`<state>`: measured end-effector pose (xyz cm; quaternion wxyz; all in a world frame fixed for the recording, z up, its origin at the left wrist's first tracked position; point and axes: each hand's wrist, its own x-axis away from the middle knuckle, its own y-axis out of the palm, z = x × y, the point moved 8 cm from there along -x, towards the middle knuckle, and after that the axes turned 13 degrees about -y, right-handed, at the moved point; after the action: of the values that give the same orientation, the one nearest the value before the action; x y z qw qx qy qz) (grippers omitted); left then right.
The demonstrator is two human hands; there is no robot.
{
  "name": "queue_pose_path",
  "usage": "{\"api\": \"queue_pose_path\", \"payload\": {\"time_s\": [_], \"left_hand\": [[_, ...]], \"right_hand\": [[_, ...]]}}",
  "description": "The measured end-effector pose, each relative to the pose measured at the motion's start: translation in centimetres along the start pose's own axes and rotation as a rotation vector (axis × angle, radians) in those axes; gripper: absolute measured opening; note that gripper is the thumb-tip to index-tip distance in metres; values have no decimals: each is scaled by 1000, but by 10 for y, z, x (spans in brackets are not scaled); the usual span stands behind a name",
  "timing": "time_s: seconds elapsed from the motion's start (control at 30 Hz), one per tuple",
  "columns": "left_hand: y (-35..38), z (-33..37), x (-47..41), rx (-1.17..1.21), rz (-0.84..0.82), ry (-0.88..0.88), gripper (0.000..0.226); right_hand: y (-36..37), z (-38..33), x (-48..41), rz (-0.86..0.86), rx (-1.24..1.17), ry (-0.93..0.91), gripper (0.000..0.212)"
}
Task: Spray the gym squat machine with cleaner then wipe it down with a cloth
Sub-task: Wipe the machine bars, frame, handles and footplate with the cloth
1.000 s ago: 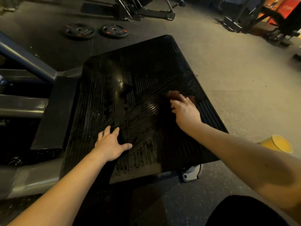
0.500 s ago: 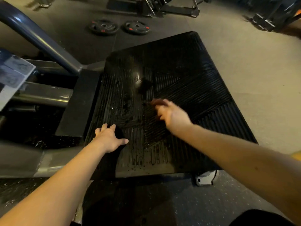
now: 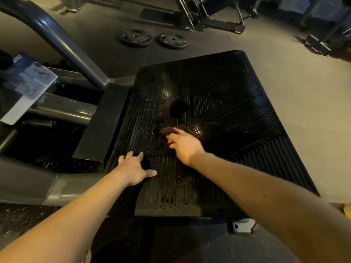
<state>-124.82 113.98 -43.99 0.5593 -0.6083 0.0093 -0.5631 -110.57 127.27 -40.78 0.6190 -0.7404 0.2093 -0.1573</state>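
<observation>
R hand (image 3: 185, 146) pressing brown cloth (image 3: 182, 129) w/ flat fingers on wet ribbed footplate (image 3: 237, 114), its long axis running away; L hand (image 3: 133, 168) lying splayed. Gym floor (image 3: 294, 92), weight plates (image 3: 135, 37) beyond.

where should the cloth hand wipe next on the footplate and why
Probably pull the cloth under the right hand toward the near edge of the footplate: wet streaks and droplets show there, and the left hand braces flat beside them.
</observation>
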Motion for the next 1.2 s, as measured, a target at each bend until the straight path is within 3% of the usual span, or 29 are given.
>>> {"api": "queue_pose_path", "payload": {"time_s": [0.1, 0.17, 0.3, 0.4, 0.53, 0.6, 0.7, 0.77, 0.97, 1.07, 1.2], "left_hand": [[-7, -7, -1, 1, 23, 16, 102], [-11, -10, -3, -4, 64, -4, 109], [-8, -14, -13, 4, -8, -74, 116], [-10, -11, -15, -19, -35, -85, 115], [-9, -13, -16, -10, -33, -92, 116], [-8, -13, -17, -10, -39, -91, 116], [-7, -11, -17, -16, -38, -85, 117], [-7, -9, -16, -19, -45, -81, 116], [-10, -10, -14, -21, -48, -79, 114], [-10, -11, -16, -18, -37, -74, 115], [-8, -11, -16, -22, -31, -77, 116]], "right_hand": [[-50, 50, 4, 72, 71, 33, 41], [-89, 108, 11, 198, 160, 264, 36], [-91, 132, 6, 177, 193, 533, 27], [-60, 77, -35, 180, 122, 354, 29], [-26, 43, -61, -70, 77, 50, 36], [-47, 79, -60, -52, 156, 92, 39], [-81, 141, -58, 108, 187, 295, 33], [-79, 150, -69, 82, 129, 322, 26], [-25, 46, -111, -47, -126, 52, 21], [2, -11, -81, -129, -209, -92, 18], [19, -33, -48, -252, -210, -316, 14]]}}
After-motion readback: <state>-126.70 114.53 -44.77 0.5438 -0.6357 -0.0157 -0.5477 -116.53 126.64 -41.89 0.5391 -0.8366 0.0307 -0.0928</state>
